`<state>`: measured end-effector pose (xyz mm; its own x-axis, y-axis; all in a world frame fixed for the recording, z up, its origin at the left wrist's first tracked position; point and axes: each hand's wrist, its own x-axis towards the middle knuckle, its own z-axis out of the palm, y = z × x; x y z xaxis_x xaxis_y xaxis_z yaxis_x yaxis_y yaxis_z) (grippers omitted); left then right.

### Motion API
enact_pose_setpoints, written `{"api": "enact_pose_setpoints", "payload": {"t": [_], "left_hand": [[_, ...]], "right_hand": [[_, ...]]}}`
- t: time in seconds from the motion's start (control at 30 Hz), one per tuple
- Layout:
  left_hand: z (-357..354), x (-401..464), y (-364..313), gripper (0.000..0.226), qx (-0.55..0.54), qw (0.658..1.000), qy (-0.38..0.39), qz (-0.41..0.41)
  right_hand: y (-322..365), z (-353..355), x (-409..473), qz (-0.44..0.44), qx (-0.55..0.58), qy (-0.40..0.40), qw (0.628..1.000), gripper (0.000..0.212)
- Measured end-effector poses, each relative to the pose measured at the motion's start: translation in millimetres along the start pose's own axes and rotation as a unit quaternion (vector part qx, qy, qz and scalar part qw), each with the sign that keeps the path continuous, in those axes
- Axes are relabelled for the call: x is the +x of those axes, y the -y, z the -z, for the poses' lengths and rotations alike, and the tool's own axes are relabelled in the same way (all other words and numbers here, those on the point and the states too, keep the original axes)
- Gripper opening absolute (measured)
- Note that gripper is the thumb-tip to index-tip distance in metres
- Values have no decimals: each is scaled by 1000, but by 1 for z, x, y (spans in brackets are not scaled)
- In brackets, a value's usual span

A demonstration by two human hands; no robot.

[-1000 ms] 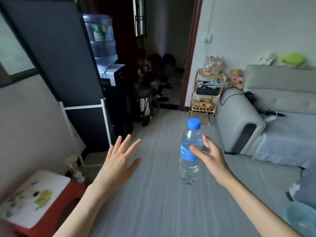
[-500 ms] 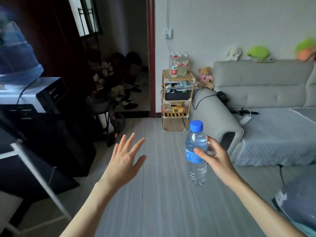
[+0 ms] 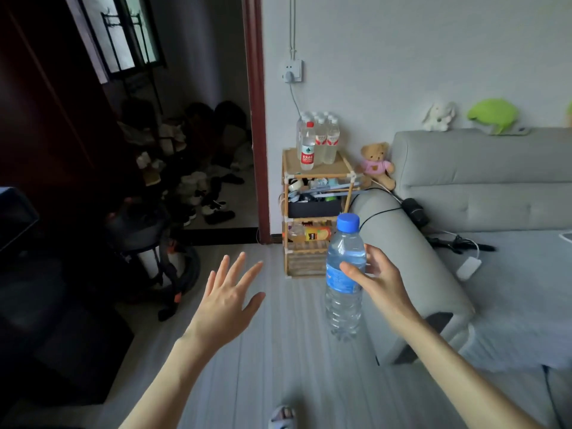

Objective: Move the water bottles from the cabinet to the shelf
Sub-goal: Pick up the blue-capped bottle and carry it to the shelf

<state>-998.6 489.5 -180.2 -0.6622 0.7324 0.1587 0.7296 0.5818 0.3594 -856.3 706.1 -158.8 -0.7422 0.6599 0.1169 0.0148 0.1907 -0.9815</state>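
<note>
My right hand [image 3: 379,280] grips a clear water bottle [image 3: 344,308] with a blue cap and blue label, held upright over the floor. My left hand [image 3: 229,295] floats beside it, empty, fingers spread. Ahead against the wall stands a small wooden shelf [image 3: 318,173]. Several water bottles [image 3: 318,139] with red-and-white labels stand on its top tier. The shelf's lower tiers hold clutter. The held bottle partly covers the shelf's bottom right corner in this view.
A grey sofa [image 3: 483,212] runs along the right, its armrest [image 3: 411,264] close to my right hand. A teddy bear [image 3: 376,165] sits between shelf and sofa. A dark doorway with shoes [image 3: 213,193] opens left of the shelf. Dark furniture [image 3: 46,305] stands at left.
The view has swung right and moved forward, so the shelf is nearer and more central. The dispenser has left the view. Both hands keep their poses, the bottle still held.
</note>
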Motion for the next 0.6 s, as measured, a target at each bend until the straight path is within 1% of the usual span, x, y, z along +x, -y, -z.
{"api": "enact_pose_setpoints", "payload": {"t": [0.13, 0.2, 0.27, 0.33, 0.4, 0.43, 0.53, 0.6], "left_hand": [[-11, 119, 29, 57, 7, 1000, -4, 0], [-14, 174, 36, 67, -1, 1000, -3, -6], [-19, 226, 40, 76, -12, 1000, 7, -11], [-28, 273, 42, 76, -16, 999, 29, -15], [-39, 316, 46, 66, -16, 998, 53, -17], [-46, 336, 49, 66, -16, 998, 59, -18], [-66, 392, 59, 81, -18, 998, 55, -17], [-82, 433, 66, 82, -17, 998, 61, -6]], "right_hand": [[-16, -7, 116, -12, -11, -8, 1000, 34], [-22, -7, 166, -12, -19, -22, 999, 44], [-27, -5, 212, -16, -26, -41, 999, 49], [-35, 2, 255, -29, -22, -55, 998, 47], [-46, 7, 297, -40, -24, -68, 997, 45], [-52, 10, 318, -44, -27, -70, 996, 44], [-72, 14, 382, -48, -39, -70, 996, 43], [-83, 16, 427, -50, -42, -63, 996, 42]]}}
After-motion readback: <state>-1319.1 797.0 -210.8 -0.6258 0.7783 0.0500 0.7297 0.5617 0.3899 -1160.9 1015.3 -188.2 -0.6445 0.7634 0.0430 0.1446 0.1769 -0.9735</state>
